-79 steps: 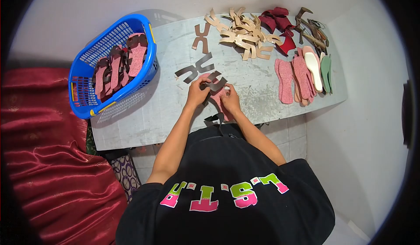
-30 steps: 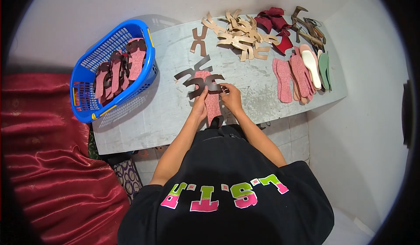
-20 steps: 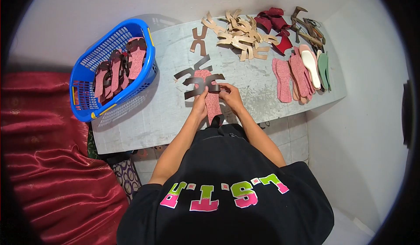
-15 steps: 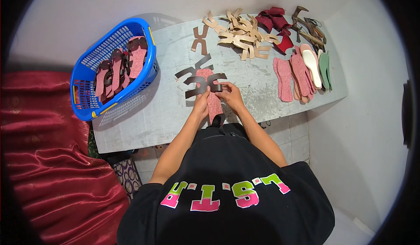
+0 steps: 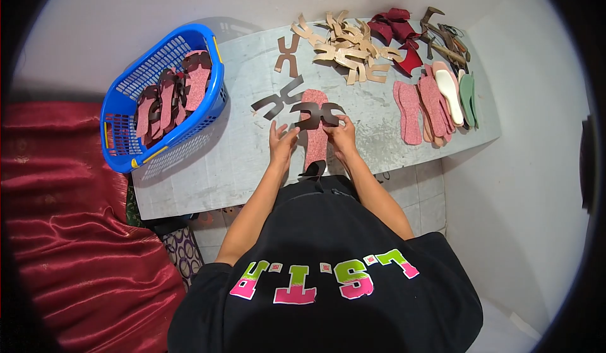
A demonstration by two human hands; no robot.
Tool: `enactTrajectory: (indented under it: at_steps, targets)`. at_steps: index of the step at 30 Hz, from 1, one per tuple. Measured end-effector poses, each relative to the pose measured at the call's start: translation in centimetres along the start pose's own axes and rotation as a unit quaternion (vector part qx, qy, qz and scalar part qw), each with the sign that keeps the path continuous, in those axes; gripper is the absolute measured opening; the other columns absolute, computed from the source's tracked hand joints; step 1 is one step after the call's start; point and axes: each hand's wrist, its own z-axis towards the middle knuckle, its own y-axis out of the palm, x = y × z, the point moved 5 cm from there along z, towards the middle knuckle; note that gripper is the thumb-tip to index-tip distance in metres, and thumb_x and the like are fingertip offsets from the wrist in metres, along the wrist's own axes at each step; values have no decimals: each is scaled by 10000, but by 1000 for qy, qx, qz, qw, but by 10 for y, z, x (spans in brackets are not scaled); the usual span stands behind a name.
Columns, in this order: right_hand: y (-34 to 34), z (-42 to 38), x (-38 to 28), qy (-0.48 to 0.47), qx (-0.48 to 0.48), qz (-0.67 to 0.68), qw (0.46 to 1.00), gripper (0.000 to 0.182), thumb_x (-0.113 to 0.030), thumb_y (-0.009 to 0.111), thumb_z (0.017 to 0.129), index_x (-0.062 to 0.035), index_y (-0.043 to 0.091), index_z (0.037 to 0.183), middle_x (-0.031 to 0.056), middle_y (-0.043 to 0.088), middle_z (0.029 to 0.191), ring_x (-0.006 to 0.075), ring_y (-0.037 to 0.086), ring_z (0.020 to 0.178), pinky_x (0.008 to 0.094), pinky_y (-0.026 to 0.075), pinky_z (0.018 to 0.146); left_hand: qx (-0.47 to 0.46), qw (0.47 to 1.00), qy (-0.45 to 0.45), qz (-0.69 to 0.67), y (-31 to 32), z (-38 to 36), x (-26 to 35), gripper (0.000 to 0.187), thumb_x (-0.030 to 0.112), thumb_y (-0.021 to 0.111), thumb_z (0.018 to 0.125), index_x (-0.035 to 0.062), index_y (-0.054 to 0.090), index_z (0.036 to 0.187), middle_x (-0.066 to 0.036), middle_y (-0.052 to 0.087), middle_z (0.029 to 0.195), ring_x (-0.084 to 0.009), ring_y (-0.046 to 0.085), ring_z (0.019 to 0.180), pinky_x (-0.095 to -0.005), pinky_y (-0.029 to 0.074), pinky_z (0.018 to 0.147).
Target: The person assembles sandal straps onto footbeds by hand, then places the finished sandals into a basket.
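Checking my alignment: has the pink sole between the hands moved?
Yes, the pink sole has shifted right, away from the blue basket.

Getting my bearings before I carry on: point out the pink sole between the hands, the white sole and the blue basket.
Pink sole [image 5: 315, 148]: head view, on its bare lower half.
White sole [image 5: 449, 93]: head view, on its middle.
Blue basket [image 5: 219, 77]: head view, on its right end.

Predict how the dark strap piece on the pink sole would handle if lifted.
The dark strap piece is likely light, being a thin sheet with deep notches. It should bend easily yet spring somewhat, since its curved arms reach past the pink sole without collapsing.
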Motion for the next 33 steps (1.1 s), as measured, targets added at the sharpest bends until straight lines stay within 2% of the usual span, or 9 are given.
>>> enactTrajectory:
  at_steps: [2, 4, 5, 9, 11, 14, 23, 26, 33]
  targets:
    - [-1, 1, 2, -4, -1, 5, 1000, 435, 145, 617, 747, -18, 448, 1113, 165, 686, 982, 194, 667, 827, 287, 538, 686, -10, 998, 41, 46, -5, 12, -10, 704, 73, 759, 808, 77, 417, 1423, -105, 561, 1241, -160, 589, 994, -287, 493, 783]
    - [-1, 0, 1, 0, 0, 10, 1000, 418, 136, 623, 750, -16, 454, 1101, 170, 684, 974, 197, 669, 812, 285, 543, 687, -16, 950, 135, 282, 2, 6, 5, 480, 77, 735, 833, 42, 578, 1285, -100, 600, 1178, -126, 604, 905, -259, 488, 735]
    - [0, -2, 1, 2, 0, 9, 1000, 418, 136, 623, 750, -16, 454, 1101, 170, 684, 974, 197, 669, 812, 285, 543, 687, -49, 970, 93, 219, 5, 2, 3, 274, 102, 694, 876, 12, 668, 1134, -79, 642, 1095, -108, 604, 846, -253, 484, 699]
    - [4, -4, 1, -11, -6, 10, 1000, 393, 137, 618, 767, -26, 468, 1091, 134, 682, 912, 176, 661, 751, 280, 532, 628, -90, 991, -6, 99, 9, 8, -15, 255, 111, 652, 909, 10, 652, 1143, -57, 668, 1023, -114, 614, 869, -249, 487, 743]
    - [5, -4, -1, -17, -6, 8, 1000, 392, 139, 617, 763, -25, 470, 1087, 135, 681, 912, 173, 660, 753, 277, 532, 627, -115, 989, -72, -55, 11, 9, -21, 243, 125, 637, 926, 17, 641, 1143, -46, 668, 1018, -114, 623, 866, -244, 485, 785]
    - [5, -1, 3, -45, -20, -57, 997, 418, 120, 648, 728, 5, 478, 1092, 178, 685, 951, 204, 675, 821, 277, 534, 690, -123, 982, -108, -97, 25, -8, 2, 308, 68, 675, 894, -6, 600, 1184, -50, 661, 1022, -130, 638, 897, -275, 512, 840]
    - [20, -15, -1, -166, -18, -134, 977, 737, 2, 744, 772, -124, 289, 1337, 168, 697, 906, 193, 681, 828, 292, 504, 718, -117, 993, -6, 28, 15, 11, -12, 254, 42, 686, 881, 60, 610, 1123, -10, 667, 1000, -98, 622, 861, -260, 478, 731]
    - [22, -19, -5, -190, -23, -155, 969, 801, 21, 739, 768, -136, 248, 1381, 167, 698, 910, 184, 680, 830, 289, 505, 729, -101, 993, -62, -7, 19, 7, -11, 258, 44, 680, 886, 68, 609, 1134, -4, 662, 998, -100, 617, 853, -266, 468, 717]
    - [24, -20, -9, -201, -54, -159, 965, 796, 80, 708, 754, -133, 353, 1434, 136, 682, 947, 169, 669, 869, 269, 505, 762, -83, 991, -101, -21, 18, -1, -7, 253, 42, 682, 885, 66, 602, 1124, -13, 661, 997, -108, 623, 860, -250, 465, 708]
